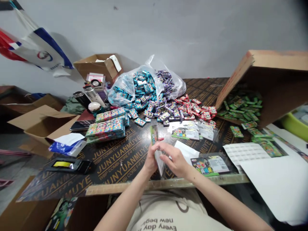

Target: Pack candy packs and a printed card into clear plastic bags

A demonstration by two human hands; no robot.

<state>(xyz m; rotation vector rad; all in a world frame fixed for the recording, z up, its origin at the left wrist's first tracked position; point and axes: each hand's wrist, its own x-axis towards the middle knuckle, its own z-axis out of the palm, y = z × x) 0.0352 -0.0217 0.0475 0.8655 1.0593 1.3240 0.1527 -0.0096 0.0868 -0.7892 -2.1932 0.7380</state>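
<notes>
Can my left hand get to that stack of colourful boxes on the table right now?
Probably yes: only bare tabletop lies between the left hand and the stack of boxes. But it grips a clear packet together with the right hand.

2 hands, 1 tipped box (green pkts)
</notes>
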